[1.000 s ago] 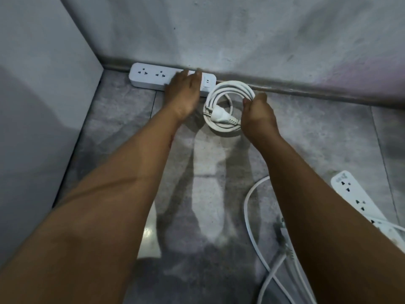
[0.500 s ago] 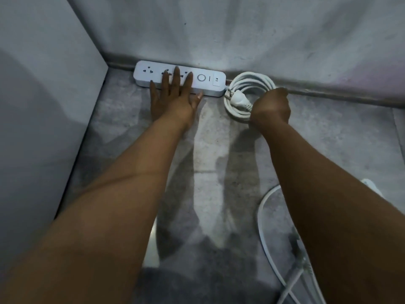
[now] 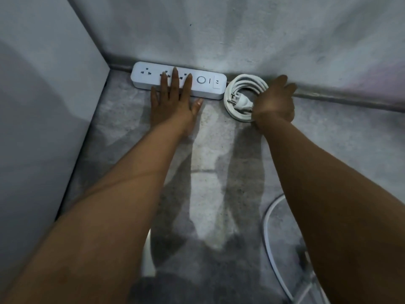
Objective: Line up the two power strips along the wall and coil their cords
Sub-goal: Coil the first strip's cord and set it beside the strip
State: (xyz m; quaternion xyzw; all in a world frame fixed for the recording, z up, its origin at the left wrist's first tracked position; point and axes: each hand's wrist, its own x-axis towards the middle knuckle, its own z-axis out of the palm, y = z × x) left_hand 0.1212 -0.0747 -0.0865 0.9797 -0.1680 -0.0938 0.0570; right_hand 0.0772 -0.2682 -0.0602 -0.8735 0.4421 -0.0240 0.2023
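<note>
text: none legible | power strip (image 3: 206, 91) | right-end label (image 3: 216, 82): small dark marks, too blurred to read

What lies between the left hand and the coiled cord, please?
In the head view, the uncovered end of the power strip, with its round button, and bare floor.

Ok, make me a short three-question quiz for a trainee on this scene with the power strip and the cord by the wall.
1. True or false: the white rectangular plastic power strip lies along the foot of the grey wall.
2. Pick one. The left hand is: A) laid with straight fingers on top of the strip; B) curled round a plug; C) raised clear of the strip.
3. Short answer: which hand is on the coiled white cord?

Key: 1 true. 2 A. 3 the right hand.
</note>
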